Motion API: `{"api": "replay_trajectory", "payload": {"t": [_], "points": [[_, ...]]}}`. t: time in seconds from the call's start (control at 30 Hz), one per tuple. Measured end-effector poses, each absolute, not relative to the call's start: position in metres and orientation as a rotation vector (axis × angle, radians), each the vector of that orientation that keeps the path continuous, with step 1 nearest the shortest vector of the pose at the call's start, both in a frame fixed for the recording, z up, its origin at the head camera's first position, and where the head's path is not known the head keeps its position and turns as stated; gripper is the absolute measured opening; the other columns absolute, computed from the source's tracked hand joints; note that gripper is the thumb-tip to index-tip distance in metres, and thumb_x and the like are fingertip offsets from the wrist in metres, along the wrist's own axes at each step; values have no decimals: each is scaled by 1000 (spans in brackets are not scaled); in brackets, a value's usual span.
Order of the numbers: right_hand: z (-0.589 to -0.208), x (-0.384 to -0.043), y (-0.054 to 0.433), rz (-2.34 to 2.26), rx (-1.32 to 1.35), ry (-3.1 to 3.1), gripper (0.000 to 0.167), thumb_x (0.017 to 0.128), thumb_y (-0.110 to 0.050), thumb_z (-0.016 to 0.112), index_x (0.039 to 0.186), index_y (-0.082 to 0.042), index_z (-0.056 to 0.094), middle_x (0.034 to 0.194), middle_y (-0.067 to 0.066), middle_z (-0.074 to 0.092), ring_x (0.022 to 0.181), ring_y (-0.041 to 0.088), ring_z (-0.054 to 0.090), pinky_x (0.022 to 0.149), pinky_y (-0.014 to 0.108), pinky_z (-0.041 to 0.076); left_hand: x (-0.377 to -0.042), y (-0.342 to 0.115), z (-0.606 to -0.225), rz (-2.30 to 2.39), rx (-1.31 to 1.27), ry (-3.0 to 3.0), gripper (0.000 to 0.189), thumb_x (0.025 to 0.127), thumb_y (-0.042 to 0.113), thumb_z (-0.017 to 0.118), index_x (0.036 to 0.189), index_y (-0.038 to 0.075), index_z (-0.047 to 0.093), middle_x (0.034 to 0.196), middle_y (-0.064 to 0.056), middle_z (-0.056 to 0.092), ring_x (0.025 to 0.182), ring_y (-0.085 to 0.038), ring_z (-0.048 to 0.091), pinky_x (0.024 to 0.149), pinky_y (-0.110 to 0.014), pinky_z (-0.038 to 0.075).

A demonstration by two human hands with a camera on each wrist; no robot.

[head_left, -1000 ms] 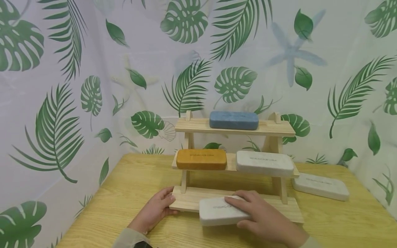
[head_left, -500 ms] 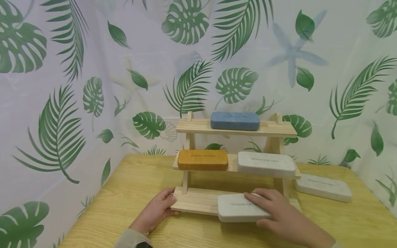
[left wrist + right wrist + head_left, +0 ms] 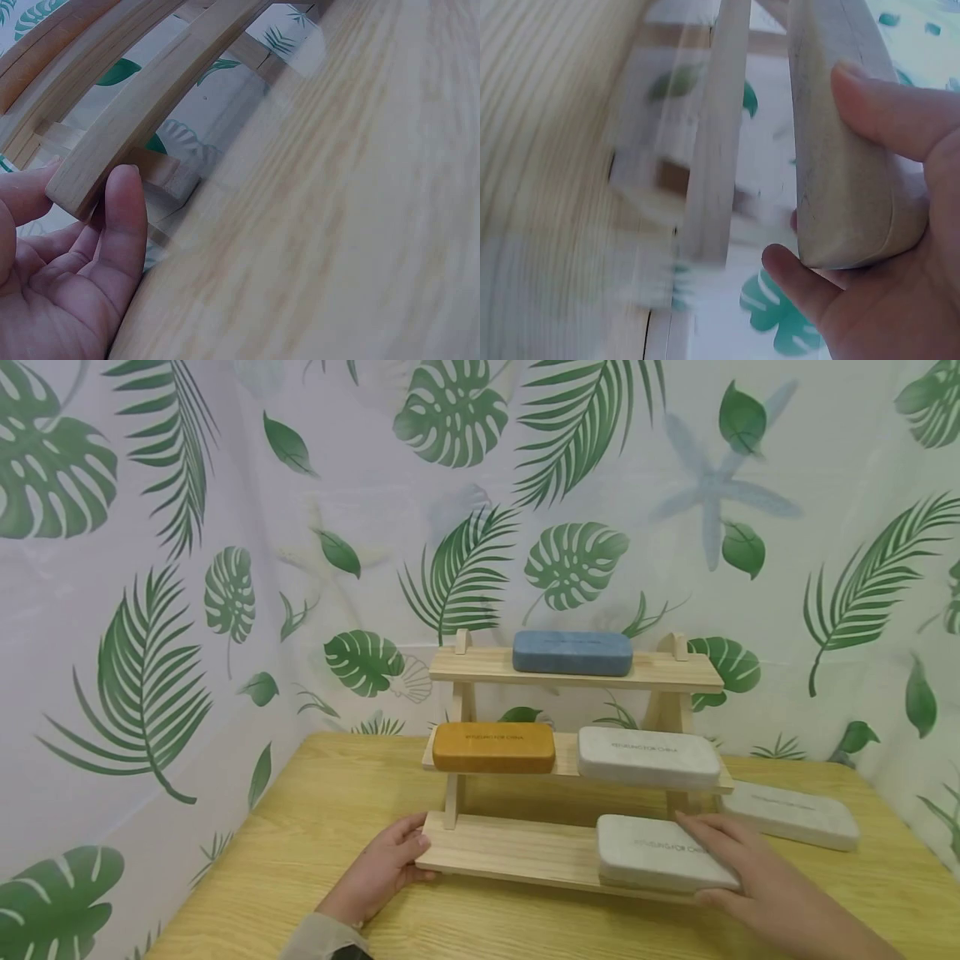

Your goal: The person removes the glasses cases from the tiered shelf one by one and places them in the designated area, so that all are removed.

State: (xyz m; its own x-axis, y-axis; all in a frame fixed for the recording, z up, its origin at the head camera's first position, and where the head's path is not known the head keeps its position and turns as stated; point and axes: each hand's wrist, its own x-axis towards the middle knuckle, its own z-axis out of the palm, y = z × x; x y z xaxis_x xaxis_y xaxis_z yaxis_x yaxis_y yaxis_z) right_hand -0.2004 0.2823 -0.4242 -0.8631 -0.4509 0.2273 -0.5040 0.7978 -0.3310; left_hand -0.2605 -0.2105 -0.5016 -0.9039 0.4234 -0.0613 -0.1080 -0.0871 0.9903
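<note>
Nearest, at the front right of the stand (image 3: 517, 847): the right hand (image 3: 750, 881), its fingers spread just to the width of the held white case (image 3: 652, 852), thumb against the front side and the others about the far side. Over the last second this case has shifted rightward, from in front of the stand's middle to the right part of its lowest board. The right-wrist view shows a gap between case and board, so it is judged to be aligned there but not yet set down.

At the stand's front left corner: the left hand (image 3: 382, 868), fingers nearly closed, thumb above and fingers beneath the end of the lowest board; its place is unchanged, and the grip probably steadies the stand.

On the middle board: an orange case (image 3: 493, 748) at left and a shelved white case (image 3: 648, 756) at right, the latter above and behind the held one. Beyond the stand's right side, on the counter (image 3: 345, 793): a loose white case (image 3: 798, 814), partly hidden. Farthest, on the stand's top board: a blue case (image 3: 572, 653), near the middle.
</note>
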Motion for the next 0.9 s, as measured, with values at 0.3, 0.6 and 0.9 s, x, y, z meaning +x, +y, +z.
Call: {"api": "replay_trajectory", "payload": {"t": [0.3,0.6,0.9], "points": [[-426,-198,321,625,623,-2923,85,92,-43,73,160,-14,32,143,18,44,122,44,51,84,59,52,-261,-211,-502,2056,333,1839,68,109,26,51,159,-4,17,145,-24,45,120,-30,57,90,-40,56],[-442,-196,371,390,573,-2832,90,82,-34,85,157,-14,38,132,17,50,109,36,52,72,44,51,-260,-212,-502,2044,341,1837,70,109,27,51,159,-5,14,146,-25,44,120,-30,57,91,-40,55],[-465,-201,422,366,591,-2609,101,64,-20,96,153,-20,48,126,0,49,112,14,45,94,29,38,-260,-211,-501,2048,344,1839,69,109,26,51,159,-5,15,147,-25,43,121,-31,56,91,-41,55]]}}
